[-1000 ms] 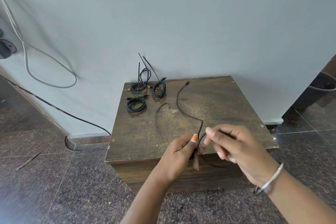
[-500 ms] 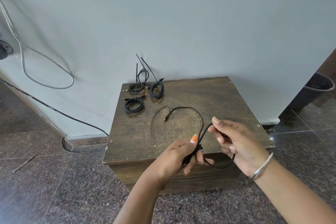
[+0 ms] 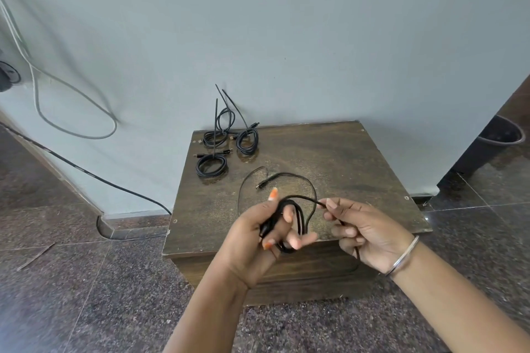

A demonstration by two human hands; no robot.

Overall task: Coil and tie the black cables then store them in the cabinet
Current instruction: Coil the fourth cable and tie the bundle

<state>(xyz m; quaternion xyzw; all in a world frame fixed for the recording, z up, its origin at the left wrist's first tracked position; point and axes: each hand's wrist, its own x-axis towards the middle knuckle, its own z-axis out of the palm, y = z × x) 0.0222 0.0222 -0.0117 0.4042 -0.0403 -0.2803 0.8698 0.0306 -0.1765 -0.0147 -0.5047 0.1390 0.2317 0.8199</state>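
So the wooden cabinet (image 3: 329,157) sits against the pale wall (image 3: 286,23), and its top is doing duty as the worktop. Up at about 10 o'clock on that top there are three coiled cables (image 3: 226,146) already tied, with the zip-tie tails sticking up against the wall. Nothing's really blocking the hands. Off to the left, a grey wire (image 3: 71,100) droops down the wall and a black wire (image 3: 94,175) runs along the floor. A dark bin (image 3: 499,135) is at 3 o'clock, way off to the side.

The loose black cable (image 3: 298,183) is the one being worked on. The left hand (image 3: 258,238) has its grip closed around a few bunched loops over the front edge of the cabinet. The right hand (image 3: 370,232) pinches the strand between thumb and fingertips just to the right, and a metal bangle (image 3: 401,255) is on that wrist.

Compared with half a second back, the bundle in the left hand is thicker and the loop lying on the wood has shrunk a bit; the hands have come closer together.

The loops in the hand run roughly 12 to 6. The free plug end (image 3: 259,186) lies on the top, pointing toward about 8 o'clock.
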